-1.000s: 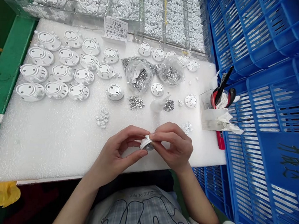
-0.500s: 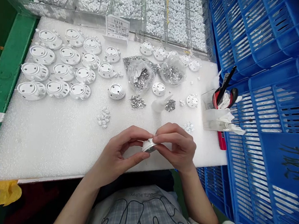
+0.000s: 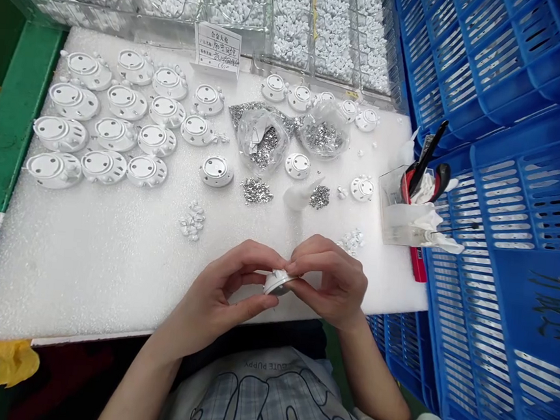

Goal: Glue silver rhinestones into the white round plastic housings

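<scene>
A small white oval plastic part (image 3: pixel 277 282) is held up over the near edge of the foam-covered table (image 3: pixel 108 267). My left hand (image 3: pixel 228 290) grips it from the left, thumb below and fingers above. From the right, my right hand (image 3: pixel 330 280) pinches it, fingertips meeting at its top. Fingers hide much of the part. Beyond my hands lie a pile of small white pieces (image 3: pixel 191 222), another such pile (image 3: pixel 353 240), and two heaps of tiny metal bits, one on the left (image 3: pixel 257 191) and one on the right (image 3: pixel 319 197). Between those heaps stands a translucent nozzle bottle (image 3: pixel 298 197).
Rows of white oval parts (image 3: pixel 102 165) fill the left. Two plastic bags (image 3: pixel 263 146) of metal bits lie mid-table. Clear trays (image 3: pixel 227 29) of white pieces line the back. Blue crates (image 3: pixel 500 268) and a clear box (image 3: pixel 391 220) holding tools stand right.
The white oval part has tilted slightly and sits a touch lower in my fingers. Both hands keep their grip, and the camera view has shifted slightly.
</scene>
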Action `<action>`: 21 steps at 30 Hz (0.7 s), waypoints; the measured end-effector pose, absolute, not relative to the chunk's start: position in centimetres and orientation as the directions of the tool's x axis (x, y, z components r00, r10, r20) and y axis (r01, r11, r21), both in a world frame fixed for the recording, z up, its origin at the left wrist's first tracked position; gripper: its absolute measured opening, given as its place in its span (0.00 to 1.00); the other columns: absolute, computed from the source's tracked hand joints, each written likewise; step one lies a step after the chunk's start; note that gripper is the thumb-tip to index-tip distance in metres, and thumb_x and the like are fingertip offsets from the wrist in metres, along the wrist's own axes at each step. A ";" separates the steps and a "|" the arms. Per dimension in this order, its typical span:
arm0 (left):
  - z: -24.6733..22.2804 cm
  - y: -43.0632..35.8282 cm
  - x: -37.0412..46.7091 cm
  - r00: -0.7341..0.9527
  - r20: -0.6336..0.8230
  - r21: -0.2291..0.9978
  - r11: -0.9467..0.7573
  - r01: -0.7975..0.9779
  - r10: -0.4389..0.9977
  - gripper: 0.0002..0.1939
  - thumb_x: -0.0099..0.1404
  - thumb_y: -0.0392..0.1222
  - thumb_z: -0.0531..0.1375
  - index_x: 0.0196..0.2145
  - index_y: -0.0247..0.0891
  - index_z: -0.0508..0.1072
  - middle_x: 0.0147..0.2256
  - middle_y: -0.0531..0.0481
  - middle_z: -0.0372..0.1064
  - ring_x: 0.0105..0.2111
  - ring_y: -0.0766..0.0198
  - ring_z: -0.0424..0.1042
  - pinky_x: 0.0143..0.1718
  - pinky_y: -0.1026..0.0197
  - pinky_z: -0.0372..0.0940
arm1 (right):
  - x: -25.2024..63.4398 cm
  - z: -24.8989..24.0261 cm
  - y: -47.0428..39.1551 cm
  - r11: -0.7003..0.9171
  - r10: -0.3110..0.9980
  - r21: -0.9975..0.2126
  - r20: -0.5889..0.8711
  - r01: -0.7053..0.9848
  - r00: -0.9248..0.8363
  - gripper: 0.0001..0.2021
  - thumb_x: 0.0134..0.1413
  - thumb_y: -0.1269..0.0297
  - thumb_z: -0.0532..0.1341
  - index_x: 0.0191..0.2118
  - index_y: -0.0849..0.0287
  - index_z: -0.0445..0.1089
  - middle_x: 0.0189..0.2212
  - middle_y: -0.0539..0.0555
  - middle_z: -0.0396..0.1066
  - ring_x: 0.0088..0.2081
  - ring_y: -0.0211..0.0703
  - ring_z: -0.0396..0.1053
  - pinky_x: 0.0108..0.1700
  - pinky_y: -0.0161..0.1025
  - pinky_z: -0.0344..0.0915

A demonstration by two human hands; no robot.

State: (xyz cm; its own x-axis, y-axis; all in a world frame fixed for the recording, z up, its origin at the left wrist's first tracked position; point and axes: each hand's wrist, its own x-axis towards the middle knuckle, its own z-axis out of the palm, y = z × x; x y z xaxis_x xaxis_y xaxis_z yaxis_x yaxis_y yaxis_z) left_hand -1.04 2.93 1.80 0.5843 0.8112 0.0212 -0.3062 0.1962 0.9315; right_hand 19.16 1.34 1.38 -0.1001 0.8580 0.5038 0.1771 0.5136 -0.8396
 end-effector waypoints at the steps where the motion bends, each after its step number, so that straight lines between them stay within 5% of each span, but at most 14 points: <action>1: 1.8 2.9 -1.1 0.586 0.021 0.930 0.200 -0.309 0.810 0.18 0.71 0.34 0.68 0.54 0.53 0.80 0.49 0.52 0.75 0.52 0.65 0.76 0.54 0.67 0.74 | 19.2 1.3 1.3 0.509 0.861 -0.844 0.500 0.167 -0.096 0.10 0.60 0.75 0.70 0.44 0.54 0.77 0.33 0.50 0.77 0.34 0.40 0.74 0.34 0.38 0.73; 10: 1.7 2.9 -1.1 0.588 -0.021 0.928 0.235 -0.290 0.809 0.20 0.71 0.34 0.68 0.54 0.57 0.81 0.56 0.53 0.79 0.59 0.62 0.76 0.57 0.67 0.73 | 19.3 1.7 1.0 0.484 0.874 -0.847 0.480 0.219 -0.078 0.09 0.57 0.71 0.73 0.41 0.52 0.77 0.35 0.50 0.79 0.32 0.39 0.75 0.30 0.37 0.73; 21: 2.2 2.8 -1.4 0.545 -0.032 0.970 0.158 -0.184 0.838 0.19 0.71 0.36 0.68 0.55 0.57 0.82 0.54 0.55 0.82 0.54 0.65 0.80 0.54 0.70 0.73 | 19.3 1.8 1.1 0.515 0.856 -0.823 0.511 0.240 -0.085 0.11 0.57 0.72 0.73 0.43 0.53 0.78 0.35 0.49 0.78 0.31 0.36 0.73 0.30 0.34 0.72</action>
